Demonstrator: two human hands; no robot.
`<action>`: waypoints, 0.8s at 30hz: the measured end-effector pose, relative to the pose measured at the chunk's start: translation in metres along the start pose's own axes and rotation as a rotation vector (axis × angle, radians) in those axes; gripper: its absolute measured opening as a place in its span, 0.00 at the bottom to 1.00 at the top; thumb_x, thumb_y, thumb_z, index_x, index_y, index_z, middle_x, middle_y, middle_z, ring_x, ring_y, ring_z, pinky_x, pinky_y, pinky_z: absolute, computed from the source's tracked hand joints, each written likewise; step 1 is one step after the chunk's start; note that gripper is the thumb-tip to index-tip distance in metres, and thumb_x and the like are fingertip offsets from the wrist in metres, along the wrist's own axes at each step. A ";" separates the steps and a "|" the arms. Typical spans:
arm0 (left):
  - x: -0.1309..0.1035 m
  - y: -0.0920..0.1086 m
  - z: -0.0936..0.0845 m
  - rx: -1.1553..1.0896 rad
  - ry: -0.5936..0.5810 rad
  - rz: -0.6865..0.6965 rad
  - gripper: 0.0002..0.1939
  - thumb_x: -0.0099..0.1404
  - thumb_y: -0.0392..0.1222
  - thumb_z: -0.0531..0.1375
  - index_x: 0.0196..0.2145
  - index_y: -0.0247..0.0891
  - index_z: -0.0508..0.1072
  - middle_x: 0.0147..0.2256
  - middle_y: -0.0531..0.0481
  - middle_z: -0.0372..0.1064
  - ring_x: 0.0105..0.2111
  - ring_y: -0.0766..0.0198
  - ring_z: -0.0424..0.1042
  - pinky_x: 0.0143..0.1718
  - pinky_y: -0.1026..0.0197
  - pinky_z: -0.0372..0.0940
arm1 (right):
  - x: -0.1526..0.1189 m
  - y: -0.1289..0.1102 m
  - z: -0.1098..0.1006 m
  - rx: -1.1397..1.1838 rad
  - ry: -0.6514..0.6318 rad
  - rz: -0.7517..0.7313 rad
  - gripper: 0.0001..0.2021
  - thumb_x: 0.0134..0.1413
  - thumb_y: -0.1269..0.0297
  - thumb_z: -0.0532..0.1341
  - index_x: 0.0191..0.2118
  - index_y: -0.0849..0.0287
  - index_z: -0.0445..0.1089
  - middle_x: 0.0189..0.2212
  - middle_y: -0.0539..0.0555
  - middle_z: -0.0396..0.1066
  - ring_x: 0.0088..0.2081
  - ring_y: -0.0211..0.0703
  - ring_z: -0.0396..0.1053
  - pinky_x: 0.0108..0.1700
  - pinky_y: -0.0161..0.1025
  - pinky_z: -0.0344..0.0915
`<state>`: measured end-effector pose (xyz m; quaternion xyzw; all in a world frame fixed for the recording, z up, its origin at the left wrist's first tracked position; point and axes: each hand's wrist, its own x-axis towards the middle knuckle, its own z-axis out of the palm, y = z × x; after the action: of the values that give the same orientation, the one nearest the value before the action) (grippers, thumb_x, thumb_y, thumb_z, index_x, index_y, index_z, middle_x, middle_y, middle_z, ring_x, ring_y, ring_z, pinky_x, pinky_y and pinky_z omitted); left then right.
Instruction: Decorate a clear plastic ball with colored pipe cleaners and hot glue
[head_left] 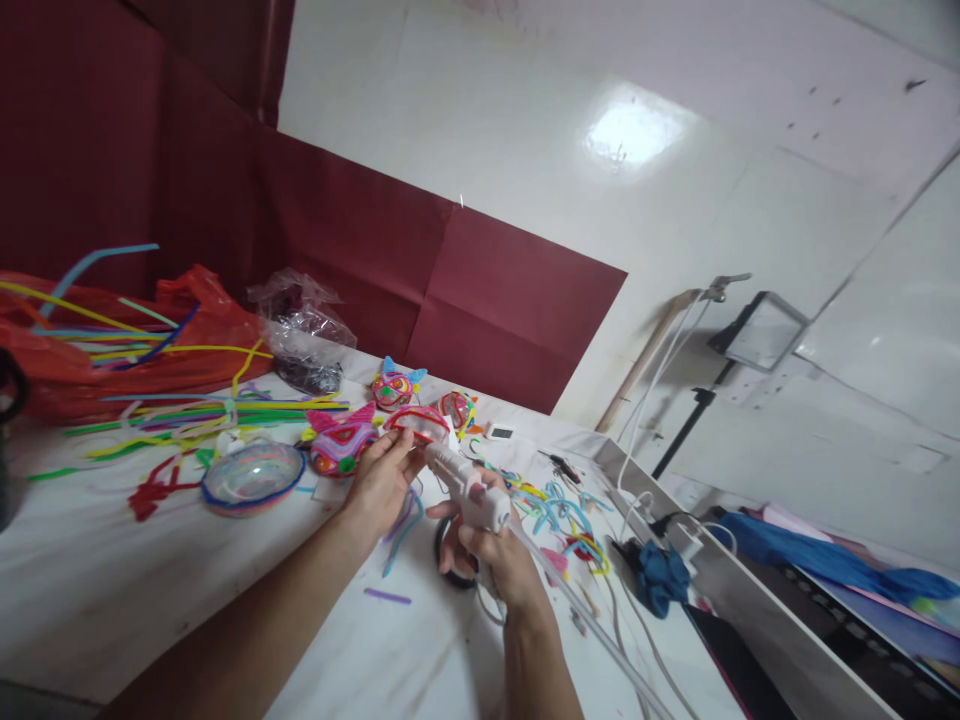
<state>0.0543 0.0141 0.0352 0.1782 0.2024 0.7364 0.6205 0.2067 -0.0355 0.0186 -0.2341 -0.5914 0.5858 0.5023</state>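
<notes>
Glue gun (454,478) in my grip, white, held above the worktop (300,610): the fingers of my right hand (491,555) are curled round its handle, though I cannot tell whether the trigger is pressed. A clear stick (600,633) trails from its back end. Just beyond the glue gun's nozzle is a red-rimmed piece (414,422), and the fingers of my left hand (384,478) are pinched nearly together on its near edge. I can't make out whether nozzle and piece touch. To the left of the glue gun sit a pink-eared piece (341,438) and, farther off, a clear bowl (255,478) with a blue rim. Beyond it stands a blue-eared piece (394,388). Right of the glue gun lies a tangle of blue fuzzy strips (559,510)
</notes>
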 end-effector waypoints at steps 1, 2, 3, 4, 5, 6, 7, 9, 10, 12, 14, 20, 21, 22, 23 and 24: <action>0.000 0.000 0.000 -0.003 0.000 0.000 0.13 0.65 0.26 0.60 0.24 0.36 0.75 0.25 0.50 0.75 0.25 0.67 0.75 0.29 0.67 0.70 | 0.000 0.000 0.000 -0.005 0.003 -0.001 0.24 0.43 0.65 0.65 0.44 0.51 0.53 0.33 0.48 0.77 0.15 0.33 0.67 0.15 0.27 0.51; 0.000 0.001 0.000 -0.005 0.000 0.000 0.12 0.64 0.25 0.61 0.25 0.35 0.75 0.25 0.50 0.75 0.25 0.66 0.75 0.29 0.67 0.71 | 0.000 0.001 -0.001 -0.010 0.006 0.000 0.24 0.43 0.65 0.65 0.44 0.51 0.53 0.32 0.48 0.77 0.15 0.33 0.67 0.14 0.27 0.51; 0.000 0.001 0.000 -0.007 -0.001 0.000 0.12 0.64 0.25 0.61 0.25 0.35 0.75 0.25 0.50 0.76 0.25 0.66 0.75 0.29 0.67 0.71 | 0.000 0.001 -0.001 -0.012 0.009 0.001 0.24 0.43 0.65 0.65 0.45 0.51 0.53 0.33 0.48 0.77 0.15 0.34 0.68 0.14 0.27 0.51; 0.000 0.002 0.000 -0.009 -0.001 -0.001 0.12 0.64 0.25 0.61 0.25 0.35 0.75 0.25 0.49 0.76 0.26 0.65 0.76 0.30 0.66 0.72 | 0.000 0.001 -0.002 -0.012 0.011 0.003 0.25 0.43 0.64 0.66 0.45 0.51 0.52 0.33 0.49 0.77 0.15 0.34 0.68 0.14 0.27 0.51; 0.000 0.003 0.000 -0.011 0.000 -0.002 0.12 0.64 0.25 0.61 0.25 0.35 0.75 0.25 0.49 0.76 0.26 0.65 0.76 0.30 0.66 0.72 | 0.000 0.001 -0.002 -0.011 0.013 0.006 0.25 0.43 0.64 0.66 0.45 0.50 0.52 0.33 0.49 0.77 0.16 0.35 0.69 0.14 0.27 0.51; -0.001 0.003 0.000 -0.013 0.001 -0.002 0.13 0.65 0.25 0.60 0.25 0.35 0.75 0.26 0.49 0.76 0.26 0.65 0.76 0.31 0.66 0.72 | 0.000 0.001 -0.003 -0.011 0.017 0.008 0.25 0.44 0.64 0.66 0.45 0.50 0.52 0.34 0.49 0.77 0.16 0.36 0.70 0.15 0.27 0.51; -0.001 0.004 0.001 -0.015 0.001 -0.001 0.13 0.65 0.25 0.59 0.25 0.35 0.74 0.26 0.49 0.76 0.26 0.65 0.76 0.31 0.66 0.73 | 0.000 0.001 -0.003 -0.012 0.021 0.013 0.25 0.44 0.64 0.66 0.45 0.50 0.52 0.34 0.50 0.77 0.16 0.36 0.70 0.15 0.27 0.51; -0.001 0.004 0.001 -0.018 0.002 0.001 0.13 0.66 0.25 0.58 0.25 0.34 0.74 0.26 0.48 0.76 0.26 0.65 0.77 0.32 0.65 0.73 | 0.000 0.000 -0.002 -0.021 0.029 0.021 0.25 0.44 0.63 0.66 0.46 0.50 0.53 0.33 0.49 0.77 0.16 0.36 0.69 0.14 0.27 0.51; -0.002 0.005 0.002 -0.018 0.003 0.003 0.13 0.66 0.24 0.58 0.26 0.34 0.74 0.26 0.48 0.76 0.26 0.65 0.77 0.32 0.65 0.73 | 0.000 -0.001 -0.002 -0.026 0.032 0.025 0.25 0.44 0.63 0.66 0.46 0.50 0.53 0.33 0.49 0.77 0.15 0.35 0.69 0.14 0.27 0.51; -0.001 0.005 0.002 -0.019 0.007 0.005 0.12 0.66 0.24 0.58 0.26 0.34 0.74 0.26 0.48 0.76 0.26 0.65 0.77 0.32 0.65 0.74 | 0.000 -0.002 -0.001 -0.032 0.038 0.027 0.25 0.43 0.62 0.66 0.46 0.50 0.53 0.33 0.49 0.77 0.15 0.34 0.67 0.14 0.27 0.51; 0.000 0.005 0.002 -0.017 0.014 0.007 0.12 0.66 0.24 0.59 0.26 0.34 0.73 0.26 0.48 0.76 0.27 0.65 0.77 0.33 0.64 0.74 | -0.001 -0.002 -0.001 -0.034 0.043 0.029 0.25 0.43 0.62 0.66 0.45 0.50 0.53 0.32 0.48 0.77 0.14 0.34 0.67 0.14 0.27 0.50; 0.000 0.005 0.000 -0.004 0.011 0.008 0.13 0.65 0.25 0.60 0.25 0.37 0.74 0.26 0.49 0.76 0.28 0.65 0.77 0.34 0.64 0.73 | 0.000 -0.003 -0.001 -0.047 0.044 0.036 0.25 0.44 0.64 0.65 0.46 0.50 0.51 0.32 0.48 0.77 0.15 0.35 0.68 0.14 0.27 0.49; 0.000 0.005 0.000 -0.003 0.011 0.008 0.14 0.65 0.25 0.60 0.25 0.37 0.74 0.26 0.49 0.76 0.28 0.65 0.77 0.34 0.64 0.73 | -0.001 -0.004 -0.001 -0.047 0.046 0.037 0.25 0.44 0.64 0.65 0.46 0.50 0.51 0.32 0.48 0.77 0.15 0.36 0.68 0.14 0.27 0.49; 0.000 0.005 0.000 -0.002 0.012 0.008 0.14 0.65 0.25 0.60 0.24 0.38 0.73 0.26 0.49 0.76 0.27 0.65 0.76 0.35 0.64 0.73 | -0.001 -0.004 -0.001 -0.046 0.047 0.037 0.25 0.44 0.64 0.65 0.46 0.50 0.51 0.32 0.48 0.77 0.15 0.36 0.68 0.14 0.27 0.50; 0.000 0.005 0.000 -0.002 0.013 0.008 0.14 0.66 0.25 0.59 0.24 0.38 0.73 0.26 0.49 0.76 0.27 0.65 0.76 0.35 0.64 0.73 | -0.001 -0.004 -0.001 -0.046 0.048 0.038 0.25 0.44 0.64 0.64 0.46 0.50 0.51 0.32 0.48 0.77 0.15 0.36 0.69 0.14 0.27 0.50; 0.000 0.005 0.000 -0.002 0.014 0.007 0.15 0.66 0.25 0.59 0.24 0.38 0.73 0.25 0.50 0.76 0.27 0.65 0.76 0.35 0.64 0.73 | -0.001 -0.004 -0.001 -0.045 0.049 0.040 0.25 0.44 0.64 0.64 0.46 0.50 0.51 0.33 0.48 0.77 0.15 0.37 0.69 0.14 0.27 0.50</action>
<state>0.0499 0.0138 0.0378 0.1733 0.2052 0.7400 0.6167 0.2092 -0.0368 0.0219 -0.2712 -0.5873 0.5763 0.4995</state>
